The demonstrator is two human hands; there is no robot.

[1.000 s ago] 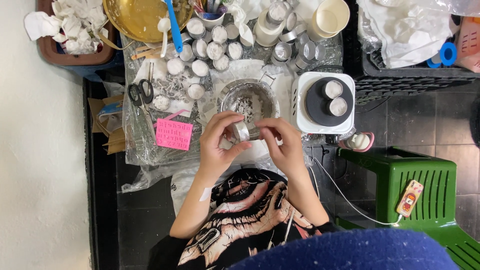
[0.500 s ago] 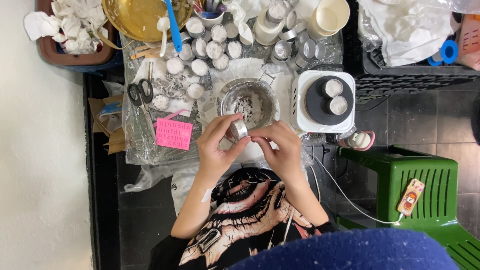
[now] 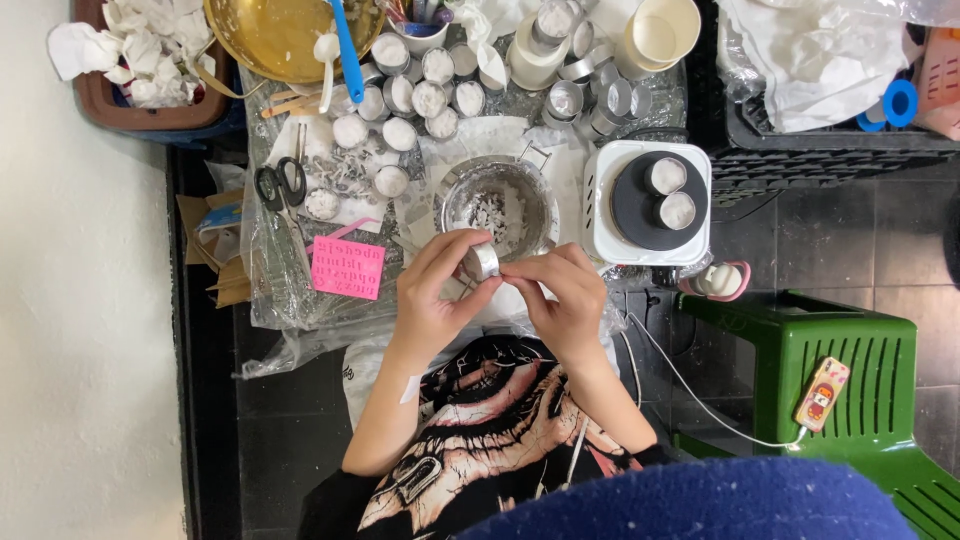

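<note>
Over the bowl (image 3: 497, 205), the left hand (image 3: 432, 290) pinches a tin cup (image 3: 481, 262); right hand (image 3: 562, 295) fingers press its rim; filled cups (image 3: 415, 100) wait behind.

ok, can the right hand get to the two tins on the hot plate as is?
Probably yes. The two tins sit uncovered on the hot plate, just beyond the right hand, with nothing between. But that hand is busy on the small metal cup the left hand holds.

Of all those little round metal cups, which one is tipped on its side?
The small metal cup held between both hands, just below the steel bowl. The cups elsewhere, including two on the hot plate, stand upright.
</note>
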